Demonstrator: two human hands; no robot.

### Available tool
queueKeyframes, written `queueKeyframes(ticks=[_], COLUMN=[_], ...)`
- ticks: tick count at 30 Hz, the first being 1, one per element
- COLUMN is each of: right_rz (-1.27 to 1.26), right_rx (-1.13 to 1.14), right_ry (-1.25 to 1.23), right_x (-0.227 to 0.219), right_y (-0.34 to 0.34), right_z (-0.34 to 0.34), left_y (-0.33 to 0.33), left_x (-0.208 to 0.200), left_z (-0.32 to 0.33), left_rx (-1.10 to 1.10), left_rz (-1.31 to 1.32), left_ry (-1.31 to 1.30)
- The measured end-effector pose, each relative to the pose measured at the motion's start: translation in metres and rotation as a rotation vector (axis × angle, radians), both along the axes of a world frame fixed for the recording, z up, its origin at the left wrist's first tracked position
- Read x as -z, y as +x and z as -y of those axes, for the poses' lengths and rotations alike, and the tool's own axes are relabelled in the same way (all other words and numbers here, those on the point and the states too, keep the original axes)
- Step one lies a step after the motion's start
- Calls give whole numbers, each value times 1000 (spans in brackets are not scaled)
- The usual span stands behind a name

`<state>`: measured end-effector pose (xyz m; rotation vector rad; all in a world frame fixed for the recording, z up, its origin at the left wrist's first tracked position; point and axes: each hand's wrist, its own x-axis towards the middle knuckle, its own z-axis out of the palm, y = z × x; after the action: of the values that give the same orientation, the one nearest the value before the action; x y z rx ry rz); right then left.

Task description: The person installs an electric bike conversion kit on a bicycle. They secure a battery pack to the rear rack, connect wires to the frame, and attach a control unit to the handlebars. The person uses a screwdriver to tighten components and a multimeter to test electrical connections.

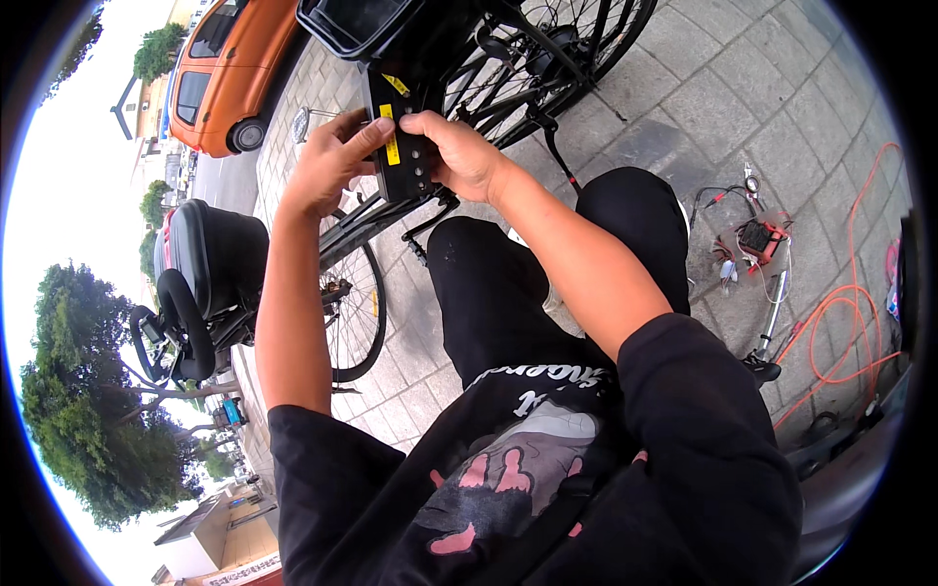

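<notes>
Between my two hands is a black rectangular box (399,184) with yellow stickers and a row of small round fittings on its face. My left hand (332,164) grips its left edge, thumb on the yellow sticker. From the other side my right hand (461,156) closes on it, thumb pressed to its face near the top. The fingers behind the box are partly hidden. Just beyond it stands a black bicycle (363,217), its frame and crank passing behind and below the box. Whether the box touches the frame I cannot tell.
A black basket (357,24) is above the box. On the paving to the right lie red-handled tools and wires (757,239), a hand pump (777,308) and an orange hose (816,337). Another two-wheeler with a black top case (225,249) stands left. An orange car (220,83) is farther off.
</notes>
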<state>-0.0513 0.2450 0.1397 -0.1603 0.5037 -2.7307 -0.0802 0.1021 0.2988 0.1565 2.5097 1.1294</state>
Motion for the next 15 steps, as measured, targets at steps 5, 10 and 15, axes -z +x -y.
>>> queueKeyframes(ticks=[5,10,15], right_rz=[-19,-61,-55], right_rx=[4,-41,5], right_ry=[83,81,105], right_x=[-2,0,4], right_y=[1,-1,-5], right_z=[-5,-11,-6], left_y=[-4,-8,-5], left_x=[-2,-4,-1], left_z=[5,8,4], left_rx=[29,43,-2], left_rz=[123,145,151], left_ry=[103,110,72])
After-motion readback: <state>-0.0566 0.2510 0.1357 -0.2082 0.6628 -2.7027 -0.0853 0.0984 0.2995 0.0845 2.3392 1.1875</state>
